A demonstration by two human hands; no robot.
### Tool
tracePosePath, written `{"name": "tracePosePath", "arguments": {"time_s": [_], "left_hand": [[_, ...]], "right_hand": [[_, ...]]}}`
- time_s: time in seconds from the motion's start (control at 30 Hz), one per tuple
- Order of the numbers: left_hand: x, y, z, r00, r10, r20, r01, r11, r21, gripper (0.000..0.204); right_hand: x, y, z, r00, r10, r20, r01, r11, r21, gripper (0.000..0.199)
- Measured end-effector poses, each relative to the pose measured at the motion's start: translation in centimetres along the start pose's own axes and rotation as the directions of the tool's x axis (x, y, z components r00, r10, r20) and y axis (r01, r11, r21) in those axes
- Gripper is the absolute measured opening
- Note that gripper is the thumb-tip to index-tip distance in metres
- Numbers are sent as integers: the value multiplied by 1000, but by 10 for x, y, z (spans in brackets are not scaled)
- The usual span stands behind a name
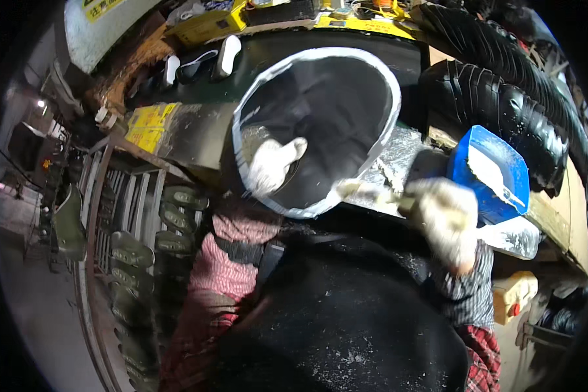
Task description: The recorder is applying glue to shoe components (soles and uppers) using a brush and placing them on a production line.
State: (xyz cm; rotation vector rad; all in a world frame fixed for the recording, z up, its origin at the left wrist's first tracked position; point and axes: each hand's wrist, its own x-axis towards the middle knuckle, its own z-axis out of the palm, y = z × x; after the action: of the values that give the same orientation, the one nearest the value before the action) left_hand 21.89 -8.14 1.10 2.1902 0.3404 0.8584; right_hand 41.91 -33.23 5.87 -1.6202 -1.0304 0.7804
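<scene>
A wide black tube-shaped piece (333, 111) with a white-coated rim stands open toward me in the middle. My left hand (271, 166), in a white glove, is closed on its lower left edge, with fingers showing against the dark inside. My right hand (445, 215), also gloved and slightly blurred, is wrapped round the handle of a brush (372, 193). The brush's tip touches the white rim at its lower right. Beside my right hand sits a blue container (470, 157) holding a white substance, with a white-smeared stick (509, 196) leaning in it.
Shiny black ribbed rubber pieces (496, 111) lie along the right side. On the left, dark green boots (134, 251) hang by a metal rack (104, 196). White-soled pieces (228, 55) rest on the dark bench at the back. A yellowish jug (513, 294) stands low at right.
</scene>
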Motion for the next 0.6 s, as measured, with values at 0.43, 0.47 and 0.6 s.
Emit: {"name": "tracePosePath", "arguments": {"time_s": [0.43,0.47,0.6], "left_hand": [[-28,-60,7,856,-448,-258,262,806,-530,21],[-15,-72,6,948,22,-317,18,992,123,12],[56,-175,11,871,440,-220,-143,653,744,49]], "right_hand": [[20,92,13,993,-35,-116,62,968,241,14],[22,94,8,970,-171,-173,173,985,-4,11],[31,97,-4,892,-291,-346,243,954,-176,19]]}}
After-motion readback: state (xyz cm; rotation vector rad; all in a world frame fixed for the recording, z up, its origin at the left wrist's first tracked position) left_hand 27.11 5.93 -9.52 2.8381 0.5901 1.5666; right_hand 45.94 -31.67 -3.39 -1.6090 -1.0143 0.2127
